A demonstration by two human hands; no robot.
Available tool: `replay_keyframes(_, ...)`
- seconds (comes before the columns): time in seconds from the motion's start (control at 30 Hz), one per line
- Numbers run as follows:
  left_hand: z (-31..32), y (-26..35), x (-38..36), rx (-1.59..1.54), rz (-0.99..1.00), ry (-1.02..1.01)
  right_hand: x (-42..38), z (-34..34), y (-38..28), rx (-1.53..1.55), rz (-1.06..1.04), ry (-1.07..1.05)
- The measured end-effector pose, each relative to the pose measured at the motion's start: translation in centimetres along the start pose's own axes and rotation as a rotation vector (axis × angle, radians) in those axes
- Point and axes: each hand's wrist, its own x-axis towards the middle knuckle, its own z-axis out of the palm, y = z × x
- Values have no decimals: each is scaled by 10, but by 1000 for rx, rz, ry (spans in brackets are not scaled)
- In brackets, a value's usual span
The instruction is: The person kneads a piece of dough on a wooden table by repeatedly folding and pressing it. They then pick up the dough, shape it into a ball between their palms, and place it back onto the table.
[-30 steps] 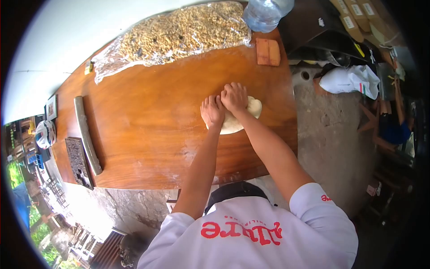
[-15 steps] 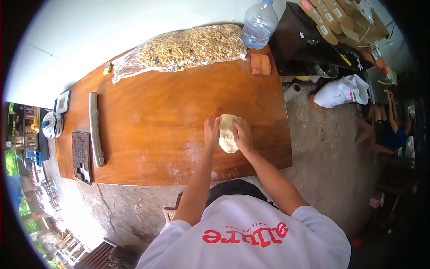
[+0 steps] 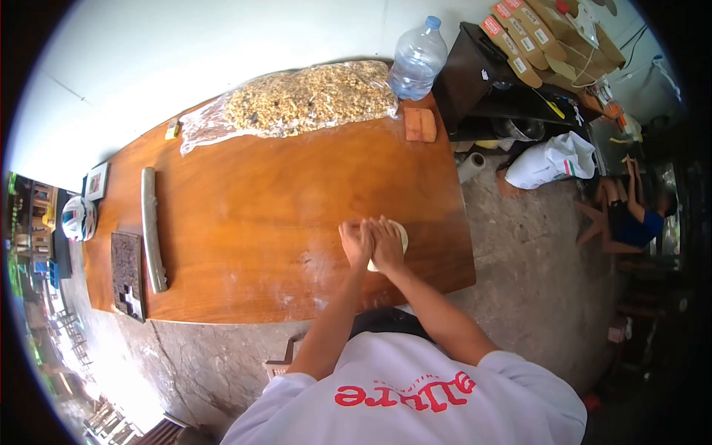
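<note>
A pale piece of dough (image 3: 403,235) lies on the wooden table (image 3: 245,208) near its front edge, mostly covered by my hands. My right hand (image 3: 388,246) lies flat over the dough, palm down, fingers stretched toward the far side. Right against it on the left is my left hand (image 3: 356,242), its fingers extended and their tips close to those of the right. Only the dough's right rim and a bit at the bottom show. White flour smudges mark the wood to the left of my hands.
Along the back lies a clear plastic bag (image 3: 311,96) of yellowish flakes, beside a large water bottle (image 3: 419,59) and an orange-brown block (image 3: 420,124). At left are a long grey roll (image 3: 153,230), a dark patterned board (image 3: 128,274) and a helmet (image 3: 78,219). A person (image 3: 638,215) sits far right.
My hands have come together, the right one now flat over the dough instead of gripping its side. The dough is more covered. The whole view has shifted slightly.
</note>
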Motion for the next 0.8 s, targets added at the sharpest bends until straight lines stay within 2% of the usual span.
replay_keyframes(0.07, 5, 7, -29, -325, 146, 8, -17, -18, 2, 218, 118, -5)
replay_keyframes(0.1, 6, 4, -36, -322, 127, -9, -14, -27, 6, 214, 136, -23)
replay_keyframes(0.17, 6, -2, -42, -59, 330, -105, -5, -35, 16, 190, 251, -256)
replay_keyframes(0.2, 11, -1, -36, -24, 288, -111, 5, -22, 19, 124, 251, -190)
replay_keyframes(0.23, 15, -2, -22, -15, 258, -128, 15, -7, 20, 130, 267, -221)
replay_keyframes(0.3, 26, 2, 23, 362, 238, 84, 56, 15, 24, -61, 399, -100)
replay_keyframes(0.37, 31, 10, 62, 415, 167, 56, 110, 24, 36, -192, 299, -39)
replay_keyframes(0.5, 39, 29, 105, 408, 155, 96, 167, 68, 62, -116, 315, -30)
replay_keyframes(0.63, 43, 31, 120, 395, 167, 143, 199, 80, 68, 25, 268, -9)
replay_keyframes(0.7, 40, 27, 116, 446, 230, 116, 206, 82, 73, 203, 188, -62)
replay_keyframes(0.73, 36, 24, 113, 540, 274, 76, 208, 82, 77, 209, 166, -35)
replay_keyframes(0.77, 36, 21, 108, 500, 378, 90, 213, 74, 87, 213, 158, -22)
replay_keyframes(0.8, 36, 18, 101, 355, 383, 74, 216, 62, 104, 825, 471, -212)
